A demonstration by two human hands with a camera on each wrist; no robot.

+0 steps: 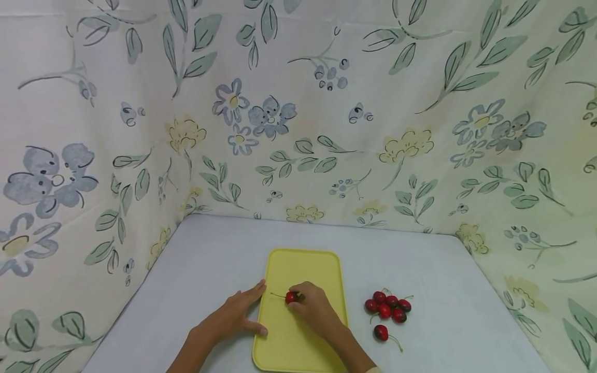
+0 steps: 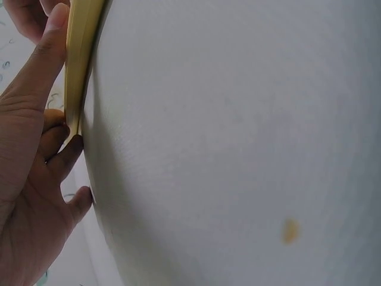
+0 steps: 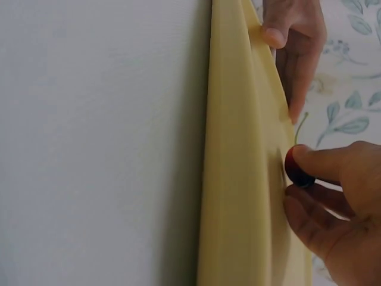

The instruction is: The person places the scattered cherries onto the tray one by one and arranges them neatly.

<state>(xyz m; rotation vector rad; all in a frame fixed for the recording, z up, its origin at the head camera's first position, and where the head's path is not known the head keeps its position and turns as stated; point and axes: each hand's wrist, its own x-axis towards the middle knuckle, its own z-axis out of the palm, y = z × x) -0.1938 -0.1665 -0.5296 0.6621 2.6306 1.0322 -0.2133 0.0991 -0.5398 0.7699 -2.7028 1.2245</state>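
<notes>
A yellow tray (image 1: 303, 267) lies on the white tabletop. My left hand (image 1: 230, 316) rests at its left edge, thumb and fingers spread along the rim; the left wrist view shows the thumb (image 2: 50, 50) on the tray's side. Over the tray my right hand (image 1: 317, 308) pinches a dark red cherry (image 1: 291, 297) between thumb and fingers, its stem pointing left. The right wrist view shows the cherry (image 3: 296, 167) close over the tray's surface, with its green stem upward.
Right of the tray sits a cluster of several cherries (image 1: 384, 311) with stems. One separate cherry (image 1: 381, 332) lies just nearer to me. A floral cloth (image 1: 303, 171) hangs at the back and both sides of the white table (image 1: 219, 254).
</notes>
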